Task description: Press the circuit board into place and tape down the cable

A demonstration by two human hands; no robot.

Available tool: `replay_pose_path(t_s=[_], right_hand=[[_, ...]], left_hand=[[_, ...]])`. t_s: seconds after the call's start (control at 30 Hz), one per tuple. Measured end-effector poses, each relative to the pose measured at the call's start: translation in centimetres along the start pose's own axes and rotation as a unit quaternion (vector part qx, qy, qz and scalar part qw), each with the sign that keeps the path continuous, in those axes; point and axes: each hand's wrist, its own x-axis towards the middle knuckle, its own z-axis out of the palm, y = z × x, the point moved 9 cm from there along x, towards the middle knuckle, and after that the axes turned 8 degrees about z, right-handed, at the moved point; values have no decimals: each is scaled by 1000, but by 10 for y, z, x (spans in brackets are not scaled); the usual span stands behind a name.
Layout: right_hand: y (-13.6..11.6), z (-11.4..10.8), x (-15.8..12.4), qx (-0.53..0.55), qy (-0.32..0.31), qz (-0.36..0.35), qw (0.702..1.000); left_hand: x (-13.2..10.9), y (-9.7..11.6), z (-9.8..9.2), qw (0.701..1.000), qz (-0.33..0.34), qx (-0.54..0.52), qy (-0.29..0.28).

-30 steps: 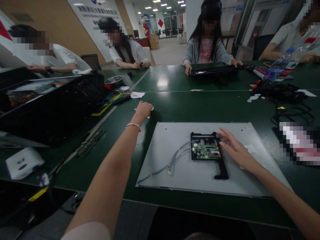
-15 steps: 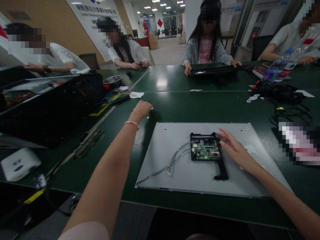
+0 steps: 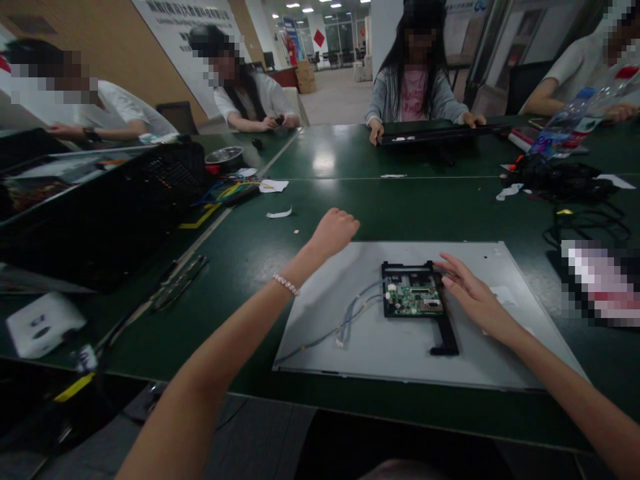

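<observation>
A grey metal panel (image 3: pixel 380 347) lies flat on the green table in front of me. On it sits a black frame with a green circuit board (image 3: pixel 414 300), and thin grey wires (image 3: pixel 345 323) trail left from the board. My right hand (image 3: pixel 473 297) lies open, fingers stretched, touching the right edge of the board's frame. My left hand (image 3: pixel 334 230) is closed in a fist just above the panel's far left corner; what it holds, if anything, is hidden. A bead bracelet (image 3: pixel 286 285) is on my left wrist.
A strip of white tape (image 3: pixel 279 214) lies on the table beyond my left hand. A large black case (image 3: pixel 100 200) with coloured wires stands at left, a white device (image 3: pixel 43 325) near it. Black cables (image 3: pixel 575 200) lie at right. Other people sit around the table.
My left hand has pulled back to the right, from the white strip on the table to the panel's far left corner, still closed. The right hand has stayed by the board.
</observation>
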Motion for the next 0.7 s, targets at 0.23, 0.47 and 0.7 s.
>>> replay_pose_path(t_s=[0.23,0.47,0.7], right_hand=[[-1,-1,-1,9,4,-4,1000],[-5,-1,-2,3,3,-12,1000],[-10,-2,-3,-13,22,-32,999]], left_hand=[[20,110,-39,990,88,-75,82],[31,126,-29,981,71,-168,66],[30,134,-29,978,78,-182,62]])
